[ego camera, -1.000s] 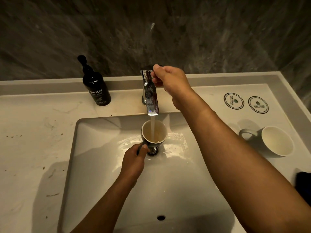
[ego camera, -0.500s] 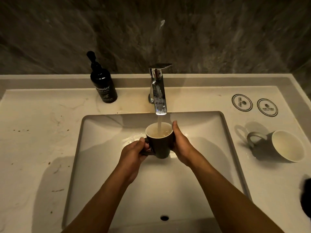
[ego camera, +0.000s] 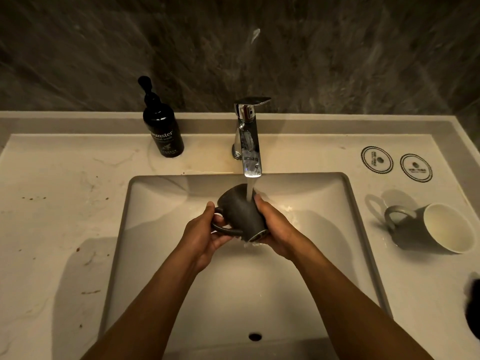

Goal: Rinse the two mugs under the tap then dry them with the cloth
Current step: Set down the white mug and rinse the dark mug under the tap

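A dark grey mug (ego camera: 240, 213) is tipped over with its mouth toward me, above the white sink (ego camera: 353, 203), under water running from the chrome tap (ego camera: 248, 141). My left hand (ego camera: 205, 236) grips its handle. My right hand (ego camera: 275, 229) wraps around the mug's right side, and the stream hits the mug's outside near my right fingertips. Water spills out of the mouth. A second grey mug (ego camera: 428, 228) with a cream inside lies on its side on the counter at the right. A dark cloth (ego camera: 474, 305) shows at the right edge, mostly cut off.
A black hand-wash pump bottle (ego camera: 162, 126) stands behind the sink's left corner. Two round coasters (ego camera: 396, 163) lie on the counter at the back right. The pale counter (ego camera: 52, 216) left of the sink has small brown specks. A dark stone wall rises behind.
My right hand left the tap lever and came down onto the mug. The mug went from upright and filling to tipped over toward me, pouring its water out.
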